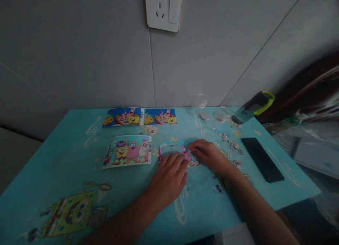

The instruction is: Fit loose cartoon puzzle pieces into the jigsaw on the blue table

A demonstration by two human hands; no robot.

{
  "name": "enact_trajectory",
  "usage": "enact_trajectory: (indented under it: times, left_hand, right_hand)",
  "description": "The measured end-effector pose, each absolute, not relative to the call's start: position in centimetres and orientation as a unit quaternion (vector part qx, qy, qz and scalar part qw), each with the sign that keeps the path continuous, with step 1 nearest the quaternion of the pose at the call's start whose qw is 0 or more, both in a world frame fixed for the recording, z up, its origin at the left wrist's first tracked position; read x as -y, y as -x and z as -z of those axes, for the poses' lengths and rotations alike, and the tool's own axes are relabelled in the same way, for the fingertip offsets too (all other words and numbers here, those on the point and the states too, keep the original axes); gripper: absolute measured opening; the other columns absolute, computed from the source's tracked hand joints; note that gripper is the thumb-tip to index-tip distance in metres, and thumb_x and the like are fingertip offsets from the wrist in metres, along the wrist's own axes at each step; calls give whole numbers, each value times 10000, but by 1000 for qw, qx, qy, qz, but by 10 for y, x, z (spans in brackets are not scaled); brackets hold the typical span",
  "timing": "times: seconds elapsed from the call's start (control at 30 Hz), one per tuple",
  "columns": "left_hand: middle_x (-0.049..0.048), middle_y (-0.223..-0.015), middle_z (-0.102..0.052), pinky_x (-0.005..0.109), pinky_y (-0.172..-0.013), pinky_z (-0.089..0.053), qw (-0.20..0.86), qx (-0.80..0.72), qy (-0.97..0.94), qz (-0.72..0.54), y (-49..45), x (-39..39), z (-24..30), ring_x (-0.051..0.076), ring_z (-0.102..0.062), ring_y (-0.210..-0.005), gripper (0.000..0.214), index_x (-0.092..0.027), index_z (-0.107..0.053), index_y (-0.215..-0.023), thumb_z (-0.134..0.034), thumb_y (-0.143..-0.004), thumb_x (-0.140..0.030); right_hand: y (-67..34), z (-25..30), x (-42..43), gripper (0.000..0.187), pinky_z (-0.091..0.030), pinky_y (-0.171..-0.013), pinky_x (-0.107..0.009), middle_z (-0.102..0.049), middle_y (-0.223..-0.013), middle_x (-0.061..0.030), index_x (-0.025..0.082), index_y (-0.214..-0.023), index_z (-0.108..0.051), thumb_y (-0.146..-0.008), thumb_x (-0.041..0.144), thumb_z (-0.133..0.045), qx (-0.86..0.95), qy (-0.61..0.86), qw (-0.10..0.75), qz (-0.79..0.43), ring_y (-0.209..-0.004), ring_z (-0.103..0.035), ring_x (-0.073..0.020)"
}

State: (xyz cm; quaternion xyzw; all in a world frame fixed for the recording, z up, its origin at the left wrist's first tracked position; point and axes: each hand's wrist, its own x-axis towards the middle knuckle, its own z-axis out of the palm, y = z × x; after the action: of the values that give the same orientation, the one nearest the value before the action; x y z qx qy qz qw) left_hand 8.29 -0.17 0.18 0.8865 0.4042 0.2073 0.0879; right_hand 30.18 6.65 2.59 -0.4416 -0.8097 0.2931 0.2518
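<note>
Fingers (172,161) on puzzle (174,148), long axis crosswise; top — away

On your desk (53,156), the puzzle (188,155) before you has a picture card (132,152) to its left, loose pieces (233,146) then a phone (262,160) rightward, and a bottle (251,107) behind those.

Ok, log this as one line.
left hand: over jigsaw puzzle | right hand: at its right side | loose pieces: puzzle's right
</note>
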Motion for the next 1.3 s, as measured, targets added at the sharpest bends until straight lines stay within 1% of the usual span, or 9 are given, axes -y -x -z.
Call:
enact_trajectory:
  times: [0.07,0.2,0.33,0.43,0.6,0.77,1.0,1.3]
  left_hand:
    - [119,-1380,-574,507,-1181,-321,85,-403,-887,-207,-83,2,-2,297,-460,-1347,366,-155,-555,-1341,-494,-998,-263]
    - [115,-1384,-568,511,-1187,-306,83,-405,-888,-201,-84,1,-3,299,-452,-1348,359,-157,-561,-1333,-492,-1000,-273]
    - [109,-1370,-573,502,-1180,-315,86,-408,-886,-201,-85,1,-5,294,-451,-1343,364,-165,-556,-1341,-501,-998,-276]
    - [109,-1363,-576,497,-1183,-310,86,-408,-885,-205,-85,1,-5,295,-453,-1339,374,-160,-547,-1352,-497,-999,-273]
    - [116,-1364,-578,513,-1163,-330,84,-404,-885,-216,-85,2,-2,299,-465,-1333,384,-170,-531,-1369,-489,-1000,-266]
    - [112,-1362,-580,500,-1165,-332,84,-406,-886,-210,-84,2,-4,293,-468,-1329,378,-166,-545,-1358,-497,-997,-267]
    - [118,-1343,-581,503,-1168,-327,86,-408,-887,-201,-84,1,-7,298,-458,-1333,364,-159,-563,-1335,-506,-993,-270]
    - [121,-1359,-576,510,-1171,-324,87,-405,-888,-198,-83,1,-6,296,-455,-1337,359,-157,-554,-1335,-490,-999,-267]
  right_hand:
    - [-300,-24,-70,193,-507,-883,-348,-743,-974,-49,236,-1041,-746,-993,230,-560,822,431,251,-275,-932,-663,-198]
    - [-304,-20,-73,203,-505,-918,-380,-749,-1058,-64,236,-1095,-741,-975,203,-580,822,440,277,-231,-982,-665,-216]
    - [-307,-19,-70,167,-510,-873,-394,-746,-981,-70,223,-1070,-750,-951,255,-638,813,474,268,-205,-921,-662,-228]
    - [-304,-19,-66,176,-508,-858,-392,-734,-955,-70,235,-1069,-753,-941,316,-664,822,468,242,-217,-901,-653,-229]
    - [-302,-17,-65,192,-513,-857,-397,-721,-973,-82,246,-1077,-759,-935,339,-669,818,471,237,-229,-916,-652,-236]
    - [-305,-16,-67,188,-515,-832,-374,-718,-953,-71,243,-1073,-762,-924,317,-675,813,473,234,-246,-878,-655,-223]
    - [-305,-18,-66,199,-505,-825,-360,-714,-939,-59,236,-1064,-760,-962,240,-589,810,471,242,-254,-870,-654,-208]
    - [-305,-18,-66,179,-516,-839,-362,-731,-956,-55,244,-1031,-759,-952,247,-598,794,476,263,-271,-890,-671,-213]
